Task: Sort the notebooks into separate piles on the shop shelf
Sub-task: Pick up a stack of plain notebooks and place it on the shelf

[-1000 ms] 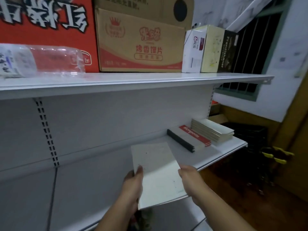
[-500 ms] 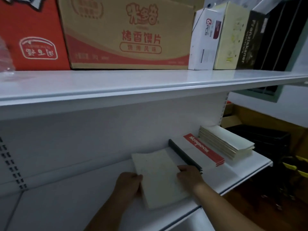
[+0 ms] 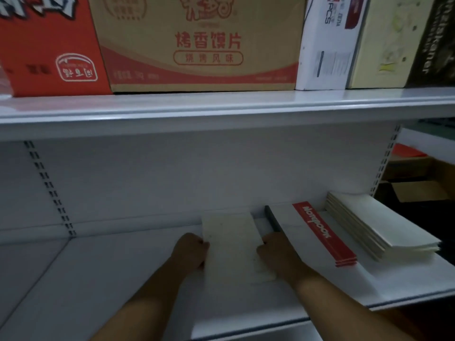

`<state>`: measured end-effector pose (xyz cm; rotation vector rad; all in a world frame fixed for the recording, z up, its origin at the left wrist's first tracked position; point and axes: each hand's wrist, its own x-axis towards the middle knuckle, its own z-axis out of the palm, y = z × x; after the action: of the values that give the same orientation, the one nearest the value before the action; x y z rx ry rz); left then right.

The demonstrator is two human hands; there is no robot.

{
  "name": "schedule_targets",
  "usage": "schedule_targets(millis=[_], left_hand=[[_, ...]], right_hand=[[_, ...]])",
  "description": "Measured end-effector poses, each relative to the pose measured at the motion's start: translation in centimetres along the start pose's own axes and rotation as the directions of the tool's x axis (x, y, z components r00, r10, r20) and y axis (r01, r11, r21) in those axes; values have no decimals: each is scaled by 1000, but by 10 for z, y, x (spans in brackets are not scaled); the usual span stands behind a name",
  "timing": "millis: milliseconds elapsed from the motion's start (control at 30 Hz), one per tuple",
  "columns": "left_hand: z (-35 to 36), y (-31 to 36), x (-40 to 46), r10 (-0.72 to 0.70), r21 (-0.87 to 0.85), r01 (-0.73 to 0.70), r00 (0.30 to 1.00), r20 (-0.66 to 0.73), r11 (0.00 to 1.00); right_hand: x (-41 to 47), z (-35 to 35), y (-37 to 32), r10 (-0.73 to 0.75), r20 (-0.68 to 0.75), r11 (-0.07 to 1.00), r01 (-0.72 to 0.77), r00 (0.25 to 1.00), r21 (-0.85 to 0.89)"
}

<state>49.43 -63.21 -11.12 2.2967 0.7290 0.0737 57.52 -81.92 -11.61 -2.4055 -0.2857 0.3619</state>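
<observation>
Both hands, left hand (image 3: 190,249) and right hand (image 3: 275,252), grip one flat cream notebook (image 3: 232,247) by its edges on the white metal shelf (image 3: 98,279); two neat piles sit beside: red-banded notebooks (image 3: 317,232); plain cream notebooks (image 3: 379,225).

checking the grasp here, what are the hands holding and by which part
Both hands hold one cream notebook by its long side edges: the left hand on its left edge, the right hand on its right edge, over the lower shelf.

Left hand (image 3: 190,249) and right hand (image 3: 275,252) grip a cream notebook (image 3: 234,247) on the shelf (image 3: 98,279).
</observation>
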Motion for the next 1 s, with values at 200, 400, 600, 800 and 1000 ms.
schedule_targets(millis=[200, 400, 600, 800, 1000], left_hand=[[5, -4, 0, -74, -24, 74, 997, 2, 997], [0, 13, -9, -110, -6, 111, 992, 57, 994], [-37, 2, -36, 73, 522, -107, 994, 86, 846], [-103, -54, -74, 200, 616, -179, 979, 35, 768], [-184, -131, -133, 128, 723, -63, 991, -36, 688]], right_hand=[[1, 19, 9, -275, -8, 920, 261, 961, -292], [-2, 7, -2, -308, 101, 825, 319, 946, -466], [-14, -2, -26, -363, 118, 676, 348, 924, -649], [-44, 42, -71, -515, 340, 561, 610, 787, -560], [-106, 119, -153, -574, 480, 464, 747, 663, -476]])
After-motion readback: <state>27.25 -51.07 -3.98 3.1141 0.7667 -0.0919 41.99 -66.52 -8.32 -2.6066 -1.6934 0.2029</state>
